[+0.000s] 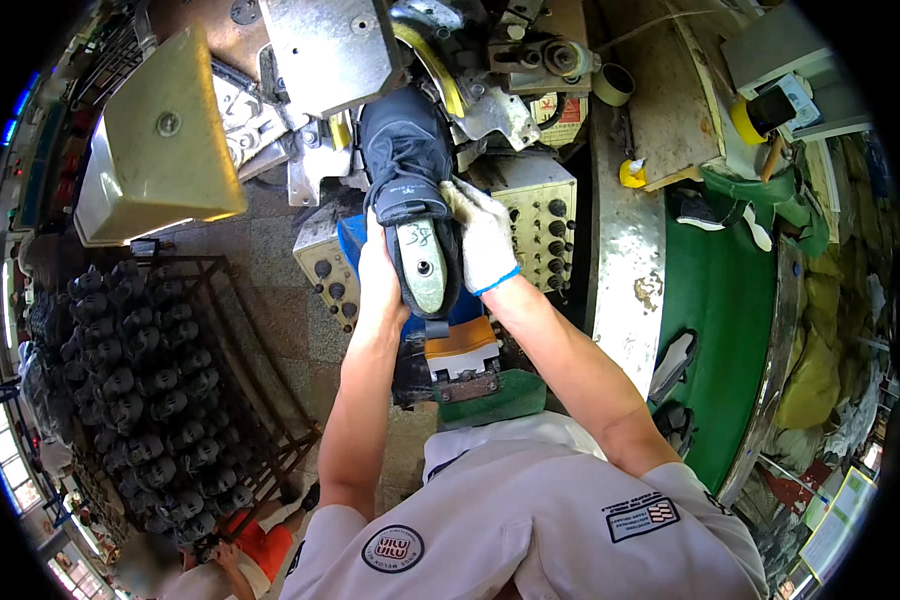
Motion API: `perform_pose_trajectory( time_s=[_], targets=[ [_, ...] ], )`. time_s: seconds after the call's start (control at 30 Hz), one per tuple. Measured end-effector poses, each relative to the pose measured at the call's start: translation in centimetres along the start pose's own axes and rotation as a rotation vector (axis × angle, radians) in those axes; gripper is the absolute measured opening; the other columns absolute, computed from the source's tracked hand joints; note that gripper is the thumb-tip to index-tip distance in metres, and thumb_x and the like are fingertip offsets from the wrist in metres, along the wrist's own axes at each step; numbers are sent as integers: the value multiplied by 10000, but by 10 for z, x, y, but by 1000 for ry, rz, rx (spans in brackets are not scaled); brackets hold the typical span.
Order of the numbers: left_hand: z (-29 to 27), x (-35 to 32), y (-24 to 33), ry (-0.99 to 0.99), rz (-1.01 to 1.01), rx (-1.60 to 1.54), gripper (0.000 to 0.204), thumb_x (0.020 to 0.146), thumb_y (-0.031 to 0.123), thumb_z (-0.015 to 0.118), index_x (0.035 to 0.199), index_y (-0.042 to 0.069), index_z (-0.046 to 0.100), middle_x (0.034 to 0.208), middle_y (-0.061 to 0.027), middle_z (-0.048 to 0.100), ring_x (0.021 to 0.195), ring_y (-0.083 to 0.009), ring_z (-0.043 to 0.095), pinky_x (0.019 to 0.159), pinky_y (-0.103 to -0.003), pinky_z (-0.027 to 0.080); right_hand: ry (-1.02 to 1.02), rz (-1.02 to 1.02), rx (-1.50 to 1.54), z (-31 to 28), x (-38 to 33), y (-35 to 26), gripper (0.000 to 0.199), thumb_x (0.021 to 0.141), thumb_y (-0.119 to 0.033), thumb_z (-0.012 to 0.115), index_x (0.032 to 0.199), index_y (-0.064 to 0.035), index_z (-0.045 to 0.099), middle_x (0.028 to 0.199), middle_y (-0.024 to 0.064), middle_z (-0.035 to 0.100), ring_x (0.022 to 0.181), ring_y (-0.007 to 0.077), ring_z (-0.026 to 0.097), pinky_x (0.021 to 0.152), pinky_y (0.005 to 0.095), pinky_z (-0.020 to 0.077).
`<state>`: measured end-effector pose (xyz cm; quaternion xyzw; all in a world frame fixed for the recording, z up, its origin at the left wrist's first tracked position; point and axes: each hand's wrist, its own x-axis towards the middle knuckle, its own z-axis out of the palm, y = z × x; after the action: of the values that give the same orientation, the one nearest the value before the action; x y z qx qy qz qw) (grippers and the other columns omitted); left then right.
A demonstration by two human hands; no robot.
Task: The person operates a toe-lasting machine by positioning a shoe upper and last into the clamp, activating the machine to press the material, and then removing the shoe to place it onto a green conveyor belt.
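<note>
A black lace-up shoe upper (404, 150) is stretched over a pale green shoe last (422, 268), its toe pointing away from me into the metal machine (335, 50). My bare left hand (374, 272) grips the heel end from the left. On the other side, my right hand (482, 228), in a white glove with a blue cuff, closes round the shoe near its collar. The last's top, with a round hole, shows between my hands. Metal plates and a yellow curved strip surround the toe, whose tip is partly hidden.
Control boxes with black knobs (545, 225) sit below the machine head. At left stand a cream machine cover (160, 140) and a rack of dark shoes (145, 390). A green conveyor belt (715, 340) carries shoes at right. Another person (210, 575) is at lower left.
</note>
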<state>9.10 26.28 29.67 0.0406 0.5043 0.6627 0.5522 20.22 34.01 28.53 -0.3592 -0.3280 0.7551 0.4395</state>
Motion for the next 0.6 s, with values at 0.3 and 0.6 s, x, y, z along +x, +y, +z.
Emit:
perform_pose_trajectory(
  time_s=[0.3,0.6],
  targets=[
    [-12,16,-17,48,123,143,554,1080,486,353,1198,37,655,1024,-68,722,879,-160,686,813,-317,541,60,-47,-118,3,-1,2,320,986,-147,598,1215,67,662,1107,127,713,997,174,658,910,294,513],
    [-37,39,-52,-45,442,404,487,1099,314,325,1162,-53,639,973,-77,726,841,-157,648,793,-318,509,-2,-374,-444,-36,25,57,292,982,-171,625,1173,46,662,1003,114,693,912,158,635,823,282,500]
  ],
)
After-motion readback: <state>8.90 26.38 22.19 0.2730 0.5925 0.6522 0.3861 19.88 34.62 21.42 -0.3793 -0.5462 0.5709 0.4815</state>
